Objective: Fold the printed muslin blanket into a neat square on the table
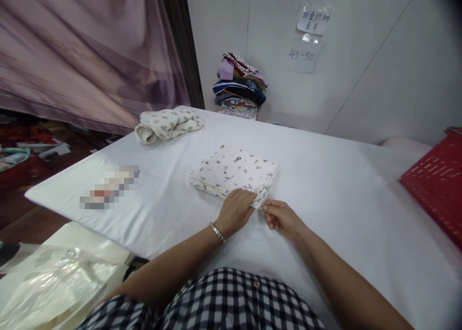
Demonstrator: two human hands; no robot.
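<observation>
A folded white cloth [234,168] with small grey and brown printed figures lies in several layers on the white-covered table. My left hand [237,210] is closed over its near edge, fingers on top close to the right corner; the thumb is hidden. At that same near right corner, my right hand [283,218] pinches the cloth's edge between thumb and forefinger, with the other fingers curled under. The two hands are close together but apart.
A loosely bundled patterned cloth [168,124] and a blurred-out flat object [109,188] lie on the table's left side. Behind the table rises a stack of folded fabrics [240,86]. A red plastic basket [438,180] stands right; clear plastic bags [61,282] are lower left.
</observation>
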